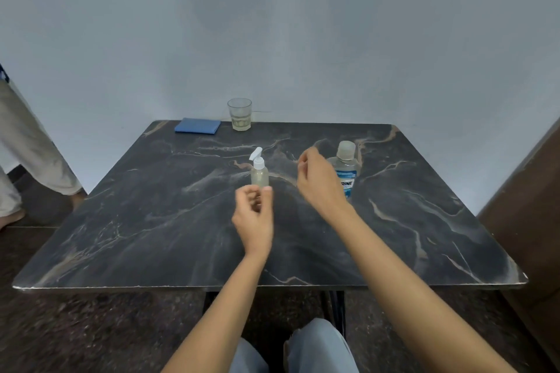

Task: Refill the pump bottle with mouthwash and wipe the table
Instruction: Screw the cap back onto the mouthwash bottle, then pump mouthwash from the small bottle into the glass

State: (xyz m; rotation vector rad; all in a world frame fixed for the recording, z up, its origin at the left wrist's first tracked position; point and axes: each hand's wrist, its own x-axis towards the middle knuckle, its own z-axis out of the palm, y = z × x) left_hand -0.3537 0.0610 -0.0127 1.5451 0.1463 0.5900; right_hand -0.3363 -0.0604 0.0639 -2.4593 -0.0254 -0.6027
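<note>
A small clear pump bottle (259, 173) with a white pump head stands upright near the middle of the dark marble table (151, 221). My left hand (254, 215) hovers just in front of its base, fingers curled and apart, holding nothing. My right hand (318, 182) hangs in the air between the pump bottle and the mouthwash bottle (345, 166), fingers loosely bent, empty. The mouthwash bottle is clear with a blue label and a capped top; my right hand covers part of it. A folded blue cloth (197, 125) lies at the table's far edge.
A glass tumbler (240, 113) with a little pale liquid stands by the cloth against the wall. Another person's legs (27, 160) are at the left. A brown panel (527, 191) rises at the right. My knees (318, 348) are under the near edge.
</note>
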